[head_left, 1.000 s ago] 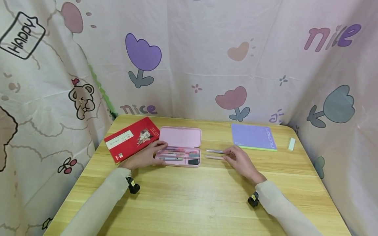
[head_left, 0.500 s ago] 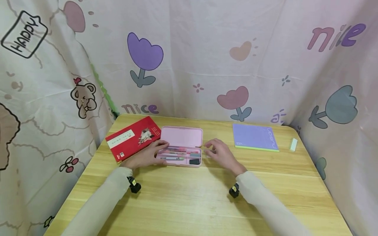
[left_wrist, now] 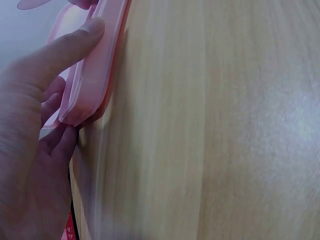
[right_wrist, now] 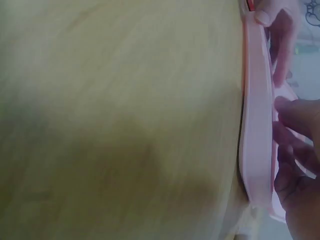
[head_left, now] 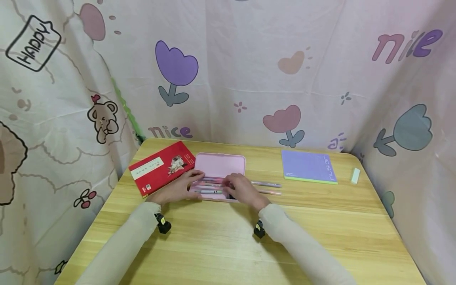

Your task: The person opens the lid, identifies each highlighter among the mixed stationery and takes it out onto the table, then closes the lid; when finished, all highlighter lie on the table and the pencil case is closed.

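In the head view, a pink pencil case (head_left: 220, 164) lies with its lid raised at the back. My left hand (head_left: 176, 187) grips its left end; in the left wrist view the thumb (left_wrist: 92, 30) presses the front wall and other fingers lie around the end. My right hand (head_left: 244, 190) reaches over the case's right part, fingers bent down inside. Whether those fingers pinch anything is hidden. Several pens and pencils are inside, among them a whitish pen (head_left: 210, 192) in the front compartment. A purplish pen (head_left: 267, 184) and a pale pink pen (head_left: 270, 192) lie right of the case.
A red book (head_left: 160, 168) lies at the left beside my left hand. A purple notebook (head_left: 309, 166) lies at the back right, with a small pale green-and-white block (head_left: 355, 175) farther right. Patterned curtains (head_left: 228, 79) surround the wooden table (head_left: 213, 241).
My right hand has moved left, from the two pens on the table to the inside of the case; both pens now lie uncovered. The left hand has stayed on the case.
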Motion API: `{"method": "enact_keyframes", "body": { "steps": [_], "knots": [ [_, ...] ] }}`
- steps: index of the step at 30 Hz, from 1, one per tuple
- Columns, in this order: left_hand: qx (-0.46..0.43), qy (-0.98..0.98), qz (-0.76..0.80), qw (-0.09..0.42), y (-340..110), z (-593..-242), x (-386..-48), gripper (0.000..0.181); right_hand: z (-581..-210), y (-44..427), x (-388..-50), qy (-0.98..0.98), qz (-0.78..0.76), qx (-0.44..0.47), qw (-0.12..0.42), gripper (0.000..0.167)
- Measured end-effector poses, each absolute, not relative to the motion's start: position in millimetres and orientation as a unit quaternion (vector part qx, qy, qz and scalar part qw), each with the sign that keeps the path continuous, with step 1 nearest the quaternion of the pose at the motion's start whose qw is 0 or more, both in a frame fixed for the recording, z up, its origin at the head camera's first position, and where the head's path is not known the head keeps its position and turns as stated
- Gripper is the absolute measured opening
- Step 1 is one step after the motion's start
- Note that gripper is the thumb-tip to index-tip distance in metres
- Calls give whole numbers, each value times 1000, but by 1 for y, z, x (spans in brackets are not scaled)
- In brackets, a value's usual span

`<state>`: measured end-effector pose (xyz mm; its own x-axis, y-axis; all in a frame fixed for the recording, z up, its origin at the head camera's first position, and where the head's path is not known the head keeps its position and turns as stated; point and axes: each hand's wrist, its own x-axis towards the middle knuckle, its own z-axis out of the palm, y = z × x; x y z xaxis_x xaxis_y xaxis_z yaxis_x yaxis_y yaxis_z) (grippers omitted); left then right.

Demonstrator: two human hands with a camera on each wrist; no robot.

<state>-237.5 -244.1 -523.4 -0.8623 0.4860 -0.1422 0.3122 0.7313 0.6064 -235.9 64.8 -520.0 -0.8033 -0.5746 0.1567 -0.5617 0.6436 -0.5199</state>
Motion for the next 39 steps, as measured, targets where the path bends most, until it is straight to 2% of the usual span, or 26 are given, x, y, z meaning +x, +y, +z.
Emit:
{"method": "enact_keyframes", "body": {
  "steps": [8, 18, 24, 32, 39],
  "knots": [
    [219, 915, 303, 150, -242, -519, -235, 96, -518, 56, -232, 918, -233, -319, -20, 17],
    [222, 912, 312, 148, -244, -524, -236, 95, -521, 52, -227, 912, -254, -318, -41, 21],
    [226, 911, 313, 146, -244, -524, -237, 94, -517, 48, -223, 924, -261, -276, -32, 18],
    [221, 913, 309, 150, -244, -525, -237, 94, -509, 42, -216, 918, -349, -185, 30, 20],
    [221, 912, 309, 154, -244, -524, -238, 95, -508, 42, -214, 911, -378, -161, 20, 20]
  ]
}}
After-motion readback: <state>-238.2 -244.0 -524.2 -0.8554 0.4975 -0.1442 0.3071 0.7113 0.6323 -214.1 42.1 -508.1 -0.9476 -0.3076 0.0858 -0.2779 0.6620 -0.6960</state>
